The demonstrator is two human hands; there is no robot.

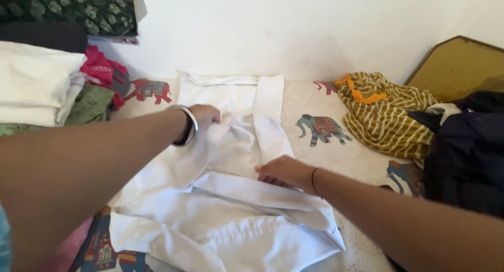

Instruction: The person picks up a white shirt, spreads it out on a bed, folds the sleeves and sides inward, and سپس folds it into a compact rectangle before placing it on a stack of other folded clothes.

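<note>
A white garment (231, 198) lies spread on a bed sheet printed with elephants (320, 129). My left hand (206, 115), with a bangle at the wrist, rests on the garment's upper left part and pinches the fabric. My right hand (283, 171) presses flat on the middle of the garment, where a folded band of white cloth crosses it. One white strip runs up toward the wall.
Folded white and green clothes (42, 86) are stacked at the left, with a pink cloth (100, 70) beside them. A yellow striped garment (386, 114) and dark clothing (467, 151) lie at the right. A white wall stands behind the bed, with a brown board (462, 65) against it.
</note>
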